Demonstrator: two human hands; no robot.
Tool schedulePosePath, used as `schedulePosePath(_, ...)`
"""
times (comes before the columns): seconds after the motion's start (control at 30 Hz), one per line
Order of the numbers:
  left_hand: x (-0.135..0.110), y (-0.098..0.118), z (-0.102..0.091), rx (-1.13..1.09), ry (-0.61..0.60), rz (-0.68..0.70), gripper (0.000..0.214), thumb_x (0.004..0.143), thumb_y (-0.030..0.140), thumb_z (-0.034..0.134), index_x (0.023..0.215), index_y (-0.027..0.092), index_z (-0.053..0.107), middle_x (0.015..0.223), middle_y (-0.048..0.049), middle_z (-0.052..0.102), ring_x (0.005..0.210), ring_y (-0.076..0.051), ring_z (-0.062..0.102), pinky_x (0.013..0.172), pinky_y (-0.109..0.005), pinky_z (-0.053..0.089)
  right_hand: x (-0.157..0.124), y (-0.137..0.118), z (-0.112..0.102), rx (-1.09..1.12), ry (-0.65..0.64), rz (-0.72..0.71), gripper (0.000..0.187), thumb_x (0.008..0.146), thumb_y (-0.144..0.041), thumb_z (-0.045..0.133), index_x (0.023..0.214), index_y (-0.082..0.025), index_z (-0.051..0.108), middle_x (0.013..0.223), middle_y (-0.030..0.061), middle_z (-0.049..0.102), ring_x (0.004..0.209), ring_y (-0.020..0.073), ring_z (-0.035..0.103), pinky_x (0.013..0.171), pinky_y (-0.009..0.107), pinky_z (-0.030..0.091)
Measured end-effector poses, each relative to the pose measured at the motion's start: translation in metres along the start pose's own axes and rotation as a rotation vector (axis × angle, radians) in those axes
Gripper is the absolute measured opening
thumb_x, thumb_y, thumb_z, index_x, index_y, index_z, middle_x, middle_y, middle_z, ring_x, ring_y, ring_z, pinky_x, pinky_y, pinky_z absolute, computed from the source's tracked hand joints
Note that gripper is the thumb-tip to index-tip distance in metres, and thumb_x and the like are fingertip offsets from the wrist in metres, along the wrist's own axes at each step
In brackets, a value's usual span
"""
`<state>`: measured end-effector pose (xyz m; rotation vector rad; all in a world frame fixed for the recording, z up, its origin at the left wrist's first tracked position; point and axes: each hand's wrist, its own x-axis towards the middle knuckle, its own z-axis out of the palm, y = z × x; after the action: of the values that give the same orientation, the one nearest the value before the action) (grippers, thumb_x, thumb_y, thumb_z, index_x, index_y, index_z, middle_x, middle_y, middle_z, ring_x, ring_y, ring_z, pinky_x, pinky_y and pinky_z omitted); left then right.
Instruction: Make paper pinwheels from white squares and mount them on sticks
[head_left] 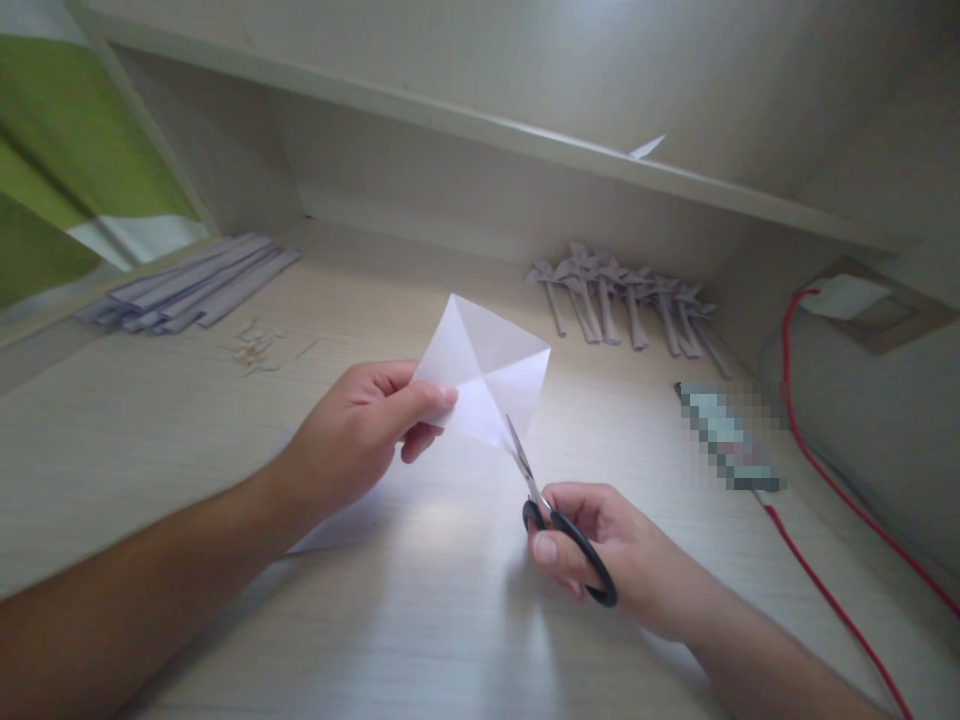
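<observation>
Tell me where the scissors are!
In the head view, the scissors are in the right hand, just right of centre, their blades at the lower corner of the creased white paper in the left hand.

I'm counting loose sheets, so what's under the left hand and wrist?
Part of a white sheet, apparently paper, shows on the desk below the left hand and wrist. They cover some of it, so its full outline and anything else beneath them cannot be seen.

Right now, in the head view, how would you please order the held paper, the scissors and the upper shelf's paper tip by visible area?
1. Held paper
2. Scissors
3. Paper tip
</observation>
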<state>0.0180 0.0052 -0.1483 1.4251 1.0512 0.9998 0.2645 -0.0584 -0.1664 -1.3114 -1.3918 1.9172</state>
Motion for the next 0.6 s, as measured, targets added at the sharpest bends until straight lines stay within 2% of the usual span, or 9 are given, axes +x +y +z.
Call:
schedulePosePath(0.17,0.0008,-0.0011,-0.0007,-0.007,-0.01,0.003,0.037,0.087,0.033,0.063,0.054,0.021,0.053,0.05,0.0027,0.05,0.049,-0.012,0.044,0.051,-0.028,0.035,0.0001,-0.0004,0.001,0.011,0.031,0.026,0.046,0.073,-0.05,0.091,0.07,-0.017,0.058,0.057,-0.0062,0.05,0.052,0.0074,0.035,0.05,0.024,0.023)
schedulePosePath(0.4,0.0011,-0.0009,0.0004,0.016,-0.001,-0.008,0.037,0.086,0.035,0.062,0.054,0.021,0.053,0.049,0.0021,0.049,0.049,-0.013,0.043,0.051,-0.029,0.034,0.0017,0.0025,-0.0008,0.019,0.061,0.027,0.048,0.07,-0.049,0.093,0.067,-0.018,0.056,0.058,-0.0068,0.046,0.053,0.0069,0.033,0.05,0.024,0.022)
schedulePosePath(0.6,0.0019,-0.0019,-0.0006,0.011,-0.009,-0.002,0.038,0.087,0.036,0.062,0.054,0.021,0.052,0.049,0.0024,0.049,0.049,-0.012,0.043,0.051,-0.029,0.034,0.0017,0.0025,-0.0002,0.001,0.077,0.024,0.05,0.07,-0.052,0.091,0.063,-0.018,0.056,0.056,-0.0055,0.05,0.051,0.0073,0.034,0.049,0.025,0.022)
